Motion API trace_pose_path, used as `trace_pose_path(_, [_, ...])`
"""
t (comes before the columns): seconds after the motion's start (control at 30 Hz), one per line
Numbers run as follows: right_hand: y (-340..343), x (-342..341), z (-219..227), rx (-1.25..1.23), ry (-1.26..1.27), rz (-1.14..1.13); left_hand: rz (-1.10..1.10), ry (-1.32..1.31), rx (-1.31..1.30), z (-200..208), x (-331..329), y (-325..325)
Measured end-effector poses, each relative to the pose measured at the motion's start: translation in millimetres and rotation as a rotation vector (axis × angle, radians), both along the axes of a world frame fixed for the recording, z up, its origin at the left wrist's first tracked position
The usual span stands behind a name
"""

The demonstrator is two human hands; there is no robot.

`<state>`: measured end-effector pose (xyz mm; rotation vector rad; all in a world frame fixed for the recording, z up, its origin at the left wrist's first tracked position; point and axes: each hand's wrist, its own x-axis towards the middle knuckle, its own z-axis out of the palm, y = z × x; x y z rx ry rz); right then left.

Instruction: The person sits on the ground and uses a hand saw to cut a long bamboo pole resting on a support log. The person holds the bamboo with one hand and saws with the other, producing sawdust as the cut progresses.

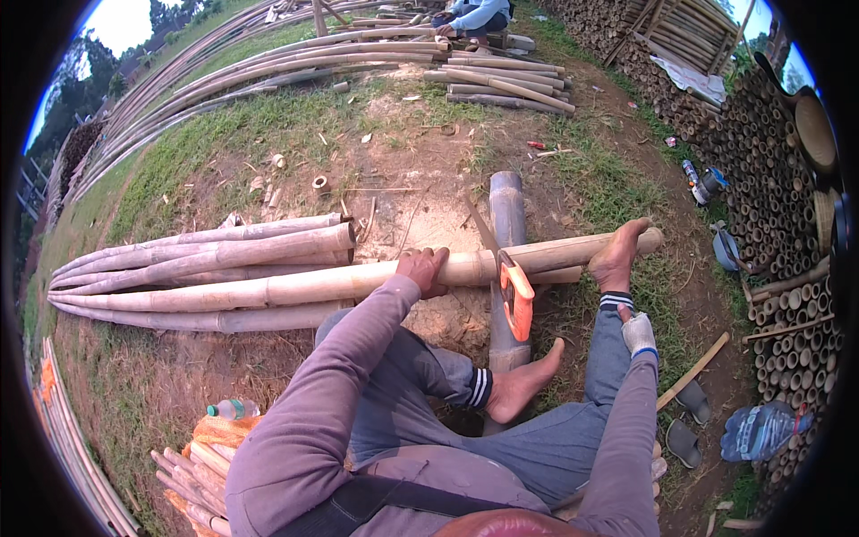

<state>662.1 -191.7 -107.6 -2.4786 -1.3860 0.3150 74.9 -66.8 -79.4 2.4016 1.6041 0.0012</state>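
My left hand [422, 268] is closed over a long pale bamboo pole [340, 283] that lies sideways in front of me. The pole rests across a thick grey bamboo piece [507, 208], and my bare right foot [616, 258] presses on its right part. A handsaw with an orange handle [516, 300] stands by itself at the pole, its blade [483, 224] slanting up and away; neither hand touches it. My right hand [638, 333], in a whitish glove with a finger bare, is closed at the trouser leg [608, 353] just below the striped cuff.
More bamboo poles [224, 252] lie left. Farther off are a cut stack [506, 82] and a person in light blue [479, 16]. Piled bamboo [761, 170] lines the right, near a large water bottle [761, 432] and sandals [684, 443]. A small bottle [234, 409] lies lower left.
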Motion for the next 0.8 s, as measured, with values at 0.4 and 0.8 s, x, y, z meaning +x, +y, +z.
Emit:
trace_pose_path(0.4, [-0.9, -13.0, 15.1, -0.014, 0.013, 0.005, 0.016, 0.018, 0.009, 2.4, 0.0, -1.8])
trace_pose_path(0.8, [-2.4, -17.9, 28.2, -0.087, 0.088, -0.020, 0.000, 0.000, 0.008, -1.6, -0.3, -0.4])
